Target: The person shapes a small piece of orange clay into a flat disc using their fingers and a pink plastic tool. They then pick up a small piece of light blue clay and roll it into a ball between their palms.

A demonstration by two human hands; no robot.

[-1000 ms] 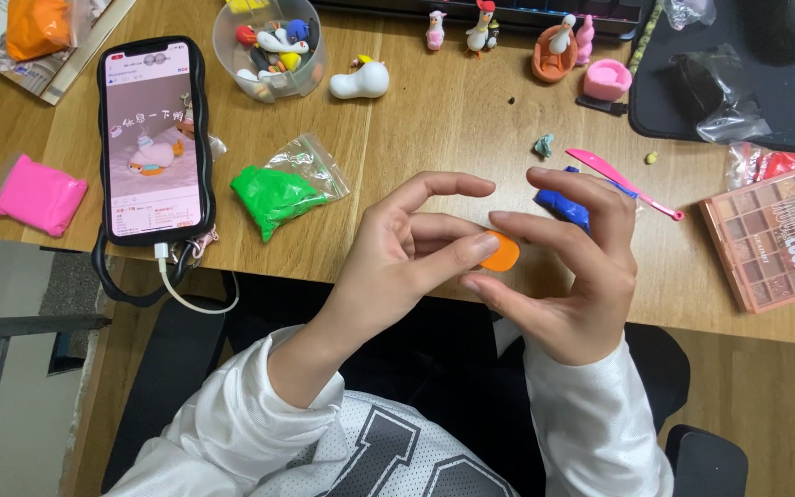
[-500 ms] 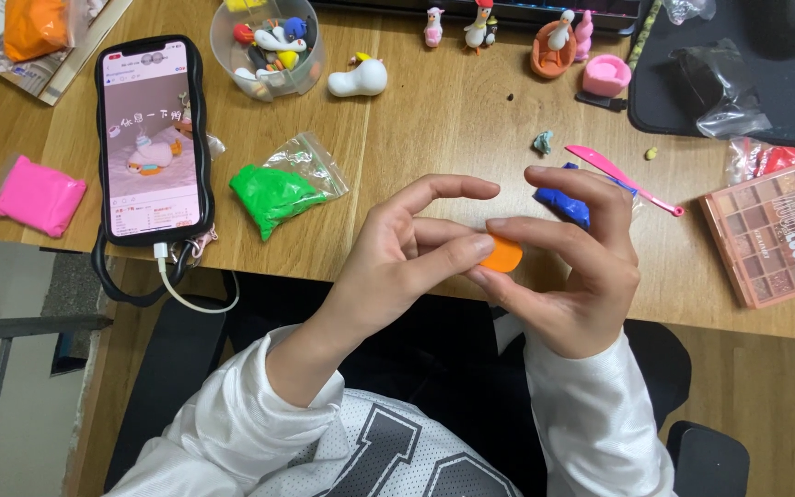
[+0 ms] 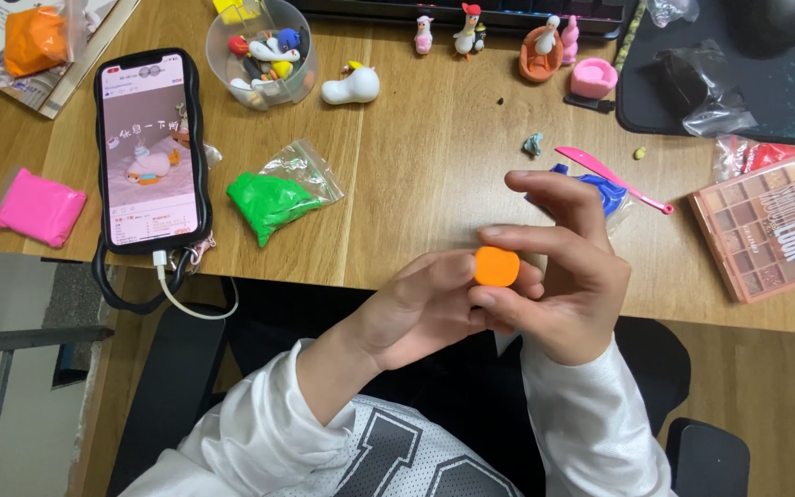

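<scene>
a wooden desk [image 3: 416, 175] is seen under even light, a black chair [image 3: 706, 456] tucked below it, a dark desk mat [image 3: 784, 92] laid at its far corner, wood-toned floor [image 3: 775, 368] alongside.

**Even indoor light, sharp across most of the frame**

The scene is bright and evenly lit, with soft light from above. Shadows are faint: a thin one lies under the green clay bag [image 3: 273, 198] at centre left. The phone [image 3: 150, 150] screen at upper left glows without washing out, and the wooden desk [image 3: 416, 166] shows only a mild sheen. Focus holds on the hands; the orange clay piece [image 3: 496, 266] has crisp edges. The lower centre, under the desk, falls into darkness.
</scene>
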